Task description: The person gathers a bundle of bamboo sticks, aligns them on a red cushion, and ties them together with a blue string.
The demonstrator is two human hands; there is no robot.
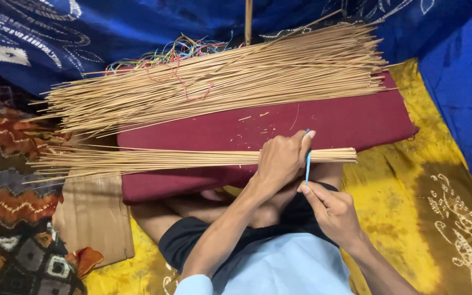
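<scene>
A small bundle of thin tan sticks (pixel 181 159) lies across the near edge of a maroon cushion (pixel 350 123) on my lap. My left hand (pixel 281 159) is closed around this bundle near its right end. A light blue string (pixel 307 164) runs from under my left thumb down to my right hand (pixel 331 210), which pinches its lower end just below the bundle. A much larger pile of the same sticks (pixel 219 82) is spread over the far side of the cushion.
Several coloured strings (pixel 176 54) lie tangled behind the big pile. Blue patterned cloth (pixel 460 82) hangs at the back and right. Yellow patterned fabric (pixel 405 202) covers the floor; a zigzag rug (pixel 6 164) and brown cardboard (pixel 94 218) lie to the left.
</scene>
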